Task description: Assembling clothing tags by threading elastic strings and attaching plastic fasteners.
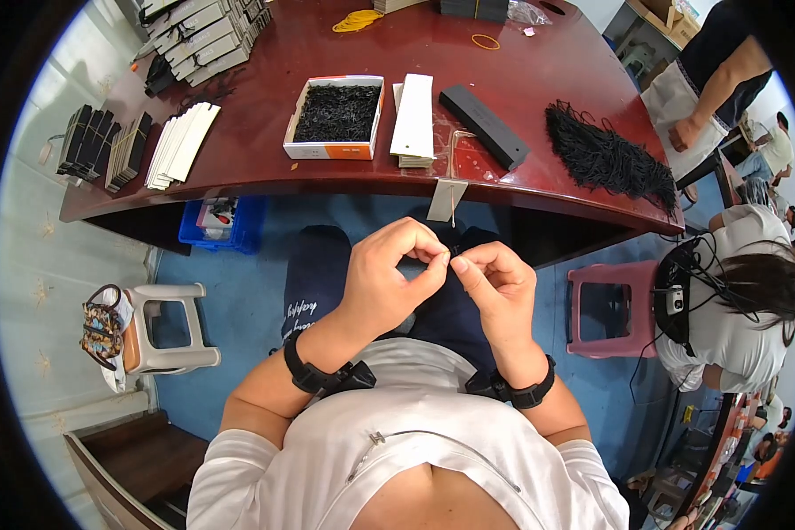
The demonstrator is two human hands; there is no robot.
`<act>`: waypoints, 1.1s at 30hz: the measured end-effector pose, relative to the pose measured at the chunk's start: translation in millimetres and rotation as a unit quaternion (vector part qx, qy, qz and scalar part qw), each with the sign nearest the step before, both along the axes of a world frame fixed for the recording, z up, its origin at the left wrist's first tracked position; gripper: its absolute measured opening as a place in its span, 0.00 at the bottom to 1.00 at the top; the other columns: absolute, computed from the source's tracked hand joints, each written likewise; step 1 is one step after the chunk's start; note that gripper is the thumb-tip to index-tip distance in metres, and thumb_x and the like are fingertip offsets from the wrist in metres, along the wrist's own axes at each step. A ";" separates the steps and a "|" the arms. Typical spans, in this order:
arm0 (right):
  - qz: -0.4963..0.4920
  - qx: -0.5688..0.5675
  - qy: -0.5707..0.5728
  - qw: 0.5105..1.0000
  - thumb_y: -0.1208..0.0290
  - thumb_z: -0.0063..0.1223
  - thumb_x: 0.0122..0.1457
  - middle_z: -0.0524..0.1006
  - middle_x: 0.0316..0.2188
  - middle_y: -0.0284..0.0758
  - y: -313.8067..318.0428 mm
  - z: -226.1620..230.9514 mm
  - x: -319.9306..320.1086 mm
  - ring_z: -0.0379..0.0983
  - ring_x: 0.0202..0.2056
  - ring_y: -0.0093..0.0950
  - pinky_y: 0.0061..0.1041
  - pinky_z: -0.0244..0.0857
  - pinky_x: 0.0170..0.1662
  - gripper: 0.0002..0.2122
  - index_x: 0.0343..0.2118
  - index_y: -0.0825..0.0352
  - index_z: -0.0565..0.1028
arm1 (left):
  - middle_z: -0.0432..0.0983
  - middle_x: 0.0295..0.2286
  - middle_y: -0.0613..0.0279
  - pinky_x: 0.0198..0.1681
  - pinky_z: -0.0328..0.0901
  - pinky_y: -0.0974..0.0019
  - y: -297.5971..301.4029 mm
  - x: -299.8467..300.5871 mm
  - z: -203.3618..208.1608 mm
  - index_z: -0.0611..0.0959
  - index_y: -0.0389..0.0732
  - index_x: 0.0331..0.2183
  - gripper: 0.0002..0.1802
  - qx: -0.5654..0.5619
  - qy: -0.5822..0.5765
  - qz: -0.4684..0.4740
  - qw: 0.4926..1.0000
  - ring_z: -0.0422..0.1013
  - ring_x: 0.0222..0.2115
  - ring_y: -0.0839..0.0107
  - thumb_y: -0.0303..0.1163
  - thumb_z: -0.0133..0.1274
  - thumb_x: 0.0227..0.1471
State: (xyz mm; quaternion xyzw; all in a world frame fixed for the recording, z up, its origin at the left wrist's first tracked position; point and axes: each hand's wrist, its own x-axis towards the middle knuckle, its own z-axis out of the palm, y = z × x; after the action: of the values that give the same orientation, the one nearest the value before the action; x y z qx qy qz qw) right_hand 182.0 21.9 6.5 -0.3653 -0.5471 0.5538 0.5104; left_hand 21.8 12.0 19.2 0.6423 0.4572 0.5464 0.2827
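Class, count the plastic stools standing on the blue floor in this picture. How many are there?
2: a white stool at the person's left, and a pink stool at the right beside the seated co-worker. Others may be hidden.

Both hands pinching black string

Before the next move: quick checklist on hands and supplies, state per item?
1. Left hand pinching something small at its fingertips: ok.
2. Right hand meets it fingertip to fingertip, above the lap: ok.
3. What the pinched item is, thread or pin: cannot tell, too small.
4. White tag hanging over the table edge, in front of the hands: ok.
5. Open box of black strings on the table: ok, well filled.
6. Loose pile of black cords at the right end, nearer a neighbour's arm: ok.
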 end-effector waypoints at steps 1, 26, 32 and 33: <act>-0.001 -0.004 0.002 1.000 0.77 0.59 0.53 0.73 0.22 0.25 -0.1 0.1 0.0 0.64 0.25 0.12 0.13 0.57 0.30 0.03 0.28 0.69 0.76 | 0.75 0.24 0.61 0.29 0.66 0.73 -0.3 0.4 0.7 0.77 0.36 0.24 0.05 0.005 0.009 0.002 1.000 0.71 0.25 0.73 0.20 0.57 0.41; 0.004 0.029 -0.005 1.000 0.79 0.58 0.52 0.70 0.20 0.25 1.4 -2.3 -1.0 0.60 0.23 0.13 0.14 0.53 0.27 0.03 0.26 0.69 0.75 | 0.75 0.23 0.58 0.27 0.66 0.69 -0.9 0.6 0.7 0.75 0.37 0.23 0.07 0.110 0.093 0.025 0.989 0.73 0.23 0.66 0.20 0.58 0.38; 0.004 0.020 0.001 1.000 0.78 0.58 0.53 0.70 0.21 0.25 1.9 -1.2 0.4 0.60 0.24 0.13 0.14 0.54 0.28 0.02 0.27 0.69 0.75 | 0.75 0.23 0.58 0.27 0.66 0.68 -1.8 0.7 1.7 0.76 0.37 0.23 0.07 0.095 0.092 0.020 0.991 0.73 0.23 0.67 0.20 0.58 0.38; 0.002 0.024 -0.009 1.000 0.78 0.58 0.53 0.71 0.21 0.26 1.6 -0.7 0.8 0.61 0.24 0.13 0.14 0.55 0.28 0.02 0.27 0.69 0.76 | 0.75 0.23 0.58 0.27 0.66 0.68 -2.8 1.1 1.6 0.76 0.37 0.23 0.07 0.095 0.092 0.020 0.991 0.73 0.23 0.67 0.20 0.58 0.38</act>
State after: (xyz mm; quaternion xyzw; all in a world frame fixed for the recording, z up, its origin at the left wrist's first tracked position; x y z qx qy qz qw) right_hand 182.8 23.5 5.7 -0.3571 -0.5657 0.5377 0.5132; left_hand 22.9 9.2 20.8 0.7044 0.4399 0.5317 0.1662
